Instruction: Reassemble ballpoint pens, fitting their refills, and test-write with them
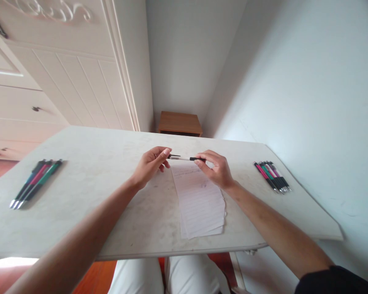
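Both my hands hold one pen (184,158) level above the far end of a small stack of lined paper (200,202). My left hand (150,165) pinches the pen's left end between thumb and fingers. My right hand (216,167) grips its dark right end with curled fingers. The pen has a white barrel and black ends. Faint writing shows at the top of the paper, just under the pen.
A white table (95,163) bears three pens (35,183) at the left and several pens (272,176) at the right. A white cabinet (64,81) stands left, a wooden stand (180,123) behind, a wall right. My knees show below the table's edge.
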Action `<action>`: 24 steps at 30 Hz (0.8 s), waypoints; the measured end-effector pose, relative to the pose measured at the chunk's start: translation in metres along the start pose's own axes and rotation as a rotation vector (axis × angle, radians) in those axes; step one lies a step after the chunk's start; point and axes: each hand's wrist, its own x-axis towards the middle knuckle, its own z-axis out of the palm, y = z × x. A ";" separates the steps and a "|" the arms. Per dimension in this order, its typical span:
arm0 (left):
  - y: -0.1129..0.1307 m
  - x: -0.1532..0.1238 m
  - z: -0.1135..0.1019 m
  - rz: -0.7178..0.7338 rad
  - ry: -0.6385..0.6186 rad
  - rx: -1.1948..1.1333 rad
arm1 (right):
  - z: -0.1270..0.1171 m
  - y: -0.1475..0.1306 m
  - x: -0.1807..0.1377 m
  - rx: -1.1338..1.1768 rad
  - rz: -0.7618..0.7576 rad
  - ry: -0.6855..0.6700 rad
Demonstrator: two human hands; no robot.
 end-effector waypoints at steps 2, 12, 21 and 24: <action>0.000 0.000 -0.001 -0.027 -0.037 0.060 | 0.000 0.000 -0.001 0.001 -0.005 -0.008; -0.007 0.001 -0.003 0.056 -0.032 0.047 | 0.001 0.002 0.000 -0.014 -0.002 -0.015; -0.003 0.000 -0.001 -0.003 -0.040 0.071 | 0.000 0.001 0.000 -0.004 -0.011 -0.018; -0.004 0.000 -0.002 0.018 -0.081 0.115 | -0.001 0.000 0.000 -0.005 -0.021 -0.016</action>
